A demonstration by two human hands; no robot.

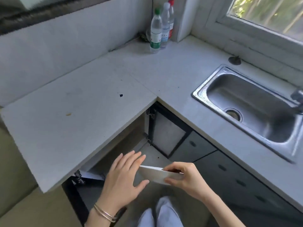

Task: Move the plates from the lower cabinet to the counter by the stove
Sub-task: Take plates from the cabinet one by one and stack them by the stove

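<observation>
A white plate is held edge-on between my two hands, below counter height and in front of the open lower cabinet. My right hand pinches its right end between thumb and fingers. My left hand lies flat against its left end, fingers spread and thumb under the plate. The white L-shaped counter stretches above the cabinet. No stove is in view. The cabinet's inside is dark and mostly hidden by the counter edge.
Three plastic bottles stand in the counter's back corner. A steel sink is set into the right run, with a tap at the far right edge. An open cabinet door hangs beside the opening. My shoes are below.
</observation>
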